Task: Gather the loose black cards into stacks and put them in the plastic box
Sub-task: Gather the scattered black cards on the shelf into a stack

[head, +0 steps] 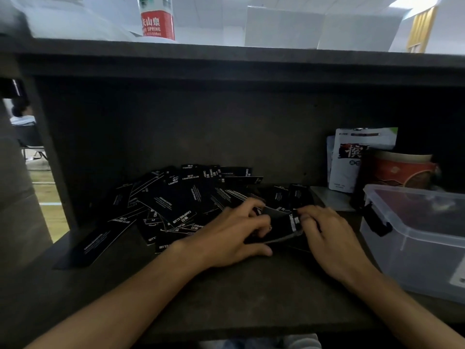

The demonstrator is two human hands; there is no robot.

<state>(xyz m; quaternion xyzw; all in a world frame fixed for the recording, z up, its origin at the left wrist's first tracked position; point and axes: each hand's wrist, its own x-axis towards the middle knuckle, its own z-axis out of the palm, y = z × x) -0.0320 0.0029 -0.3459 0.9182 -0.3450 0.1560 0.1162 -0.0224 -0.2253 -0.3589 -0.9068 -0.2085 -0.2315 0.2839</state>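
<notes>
On a dark shelf, the left hand and right hand pinch a small stack beside the loose cards; the plastic box sits right of the stack, an office behind.

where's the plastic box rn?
Head view: the plastic box sits on the dark shelf at far right, lid on, just right of the right hand and in front of the red cup.

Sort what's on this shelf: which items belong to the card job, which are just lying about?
Job: loose black cards; small stack held between left hand and right hand; plastic box.
Lying about: water bottle; white pouch; red tin.
</notes>
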